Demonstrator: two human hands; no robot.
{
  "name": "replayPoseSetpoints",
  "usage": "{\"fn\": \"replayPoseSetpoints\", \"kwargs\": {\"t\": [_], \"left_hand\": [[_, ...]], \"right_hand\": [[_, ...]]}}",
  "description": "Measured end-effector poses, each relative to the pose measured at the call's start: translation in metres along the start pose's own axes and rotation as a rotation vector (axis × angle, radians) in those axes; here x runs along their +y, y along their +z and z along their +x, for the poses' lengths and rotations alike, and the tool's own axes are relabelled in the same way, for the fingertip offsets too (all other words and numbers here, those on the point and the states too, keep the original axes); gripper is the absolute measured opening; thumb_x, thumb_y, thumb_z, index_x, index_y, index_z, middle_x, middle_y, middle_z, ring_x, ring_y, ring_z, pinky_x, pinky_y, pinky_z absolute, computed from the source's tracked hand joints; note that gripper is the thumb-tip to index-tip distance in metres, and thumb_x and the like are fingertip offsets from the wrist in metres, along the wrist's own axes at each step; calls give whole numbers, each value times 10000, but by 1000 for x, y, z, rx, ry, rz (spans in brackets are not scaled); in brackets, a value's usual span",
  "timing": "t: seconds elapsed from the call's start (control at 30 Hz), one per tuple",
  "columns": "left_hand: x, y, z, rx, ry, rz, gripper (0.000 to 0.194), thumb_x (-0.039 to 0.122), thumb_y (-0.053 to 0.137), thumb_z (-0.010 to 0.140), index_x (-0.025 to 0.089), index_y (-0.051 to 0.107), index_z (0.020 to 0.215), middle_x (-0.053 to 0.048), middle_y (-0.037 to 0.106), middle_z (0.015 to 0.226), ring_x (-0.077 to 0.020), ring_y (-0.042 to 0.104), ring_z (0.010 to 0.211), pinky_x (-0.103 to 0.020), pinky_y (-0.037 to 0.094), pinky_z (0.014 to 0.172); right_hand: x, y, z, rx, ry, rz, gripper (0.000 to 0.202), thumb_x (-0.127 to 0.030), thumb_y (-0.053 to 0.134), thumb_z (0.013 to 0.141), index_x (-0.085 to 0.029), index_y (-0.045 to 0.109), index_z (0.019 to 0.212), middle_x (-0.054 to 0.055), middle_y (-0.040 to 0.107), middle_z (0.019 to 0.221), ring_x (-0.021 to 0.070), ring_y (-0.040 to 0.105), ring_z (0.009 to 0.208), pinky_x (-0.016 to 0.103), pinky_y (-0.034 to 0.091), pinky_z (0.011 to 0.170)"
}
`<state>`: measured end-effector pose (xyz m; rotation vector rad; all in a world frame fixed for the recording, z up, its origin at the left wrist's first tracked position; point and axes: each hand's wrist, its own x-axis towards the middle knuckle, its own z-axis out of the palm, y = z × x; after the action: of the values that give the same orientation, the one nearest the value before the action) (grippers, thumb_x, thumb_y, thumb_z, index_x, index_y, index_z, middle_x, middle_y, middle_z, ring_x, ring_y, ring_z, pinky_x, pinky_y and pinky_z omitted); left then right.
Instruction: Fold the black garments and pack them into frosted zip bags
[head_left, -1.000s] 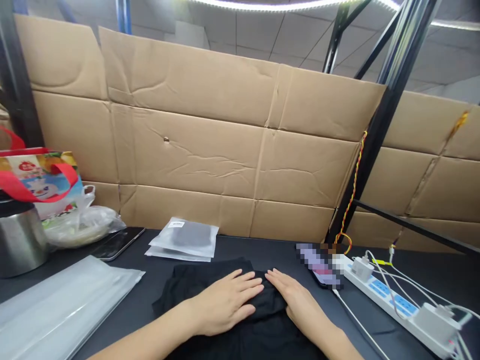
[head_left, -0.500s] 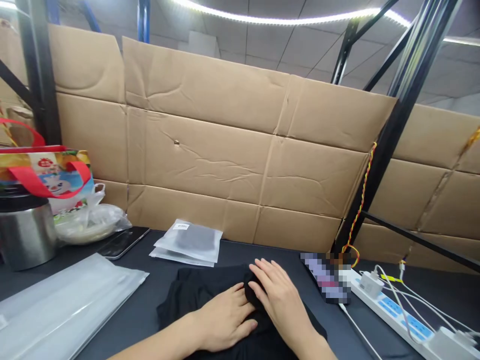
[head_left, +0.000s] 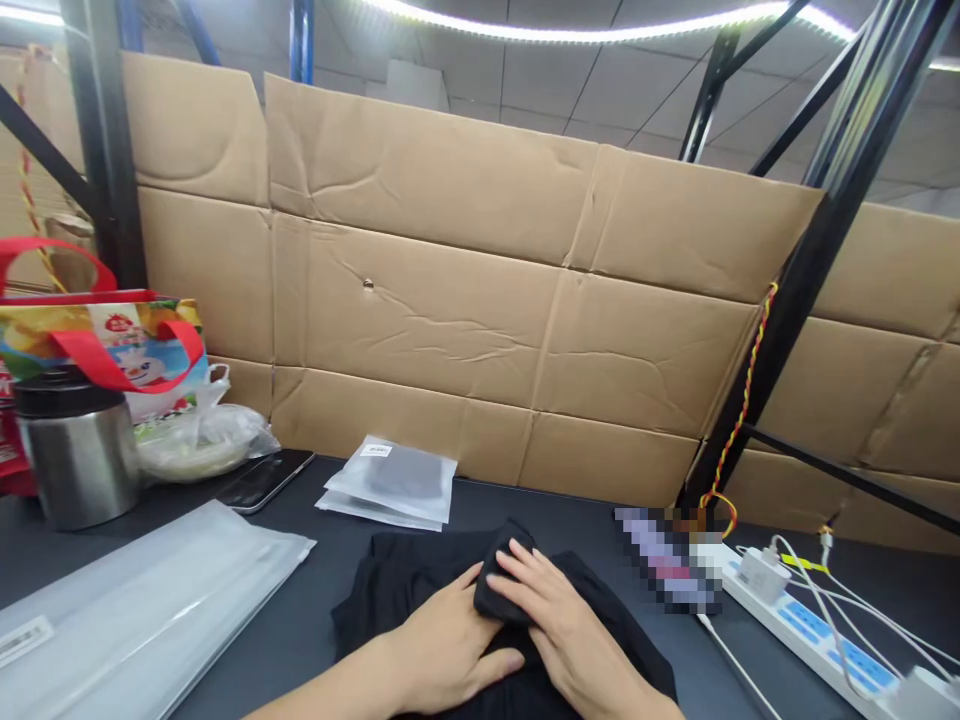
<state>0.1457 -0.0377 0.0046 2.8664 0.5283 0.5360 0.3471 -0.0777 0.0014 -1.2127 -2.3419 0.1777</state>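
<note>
On tbl (head_left: 289, 625), blk cloth flap (head_left: 489, 602) runs fore-aft, tip away; L hand (head_left: 444, 640) flat, fingers released; R hand (head_left: 566, 625) atop, grip unclear.

"What stands behind the dark table (head_left: 300, 590)?"
"Creased cardboard (head_left: 420, 250), between black metal posts (head_left: 795, 270)."
"And overhead?"
"A tiled grey ceiling (head_left: 540, 85), with a glowing light strip (head_left: 570, 34)."
</note>
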Motion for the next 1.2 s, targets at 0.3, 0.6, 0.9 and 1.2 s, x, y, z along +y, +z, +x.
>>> {"fn": "replayPoseSetpoints", "kwargs": {"t": [0.3,0.6,0.9,1.2], "left_hand": [[2,-47,-44,-126,-131,-13,452,407,547,921,285,496,1354,-47,450,1441,-274,356,1352,-491,227,1146],[-8,-66,-125,-13,-353,173,622,413,605,872,432,316,1423,27,311,1494,-336,338,1338,-534,365,1046],[-22,-52,-158,120,-319,353,571,172,552,858,405,447,1368,66,480,1411,-199,575,1177,-264,485,943],[-21,-40,-119,193,-259,265,440,147,527,873,344,573,1264,44,596,1311,-180,615,1129,-257,491,957]], "right_hand": [[-17,-19,-4,-205,-54,21,531,-102,403,855,-255,485,1356,19,440,1437,188,287,1382,469,203,1149],[-18,-21,0,125,167,78,332,-350,478,901,-258,585,1202,62,602,1269,233,514,1208,405,365,1046],[3,1,5,88,617,-46,332,-509,591,773,-228,460,654,2,588,651,212,562,642,278,370,589],[17,-4,12,183,543,239,205,-310,578,752,-256,383,783,-79,555,641,155,534,616,227,386,601]]}}
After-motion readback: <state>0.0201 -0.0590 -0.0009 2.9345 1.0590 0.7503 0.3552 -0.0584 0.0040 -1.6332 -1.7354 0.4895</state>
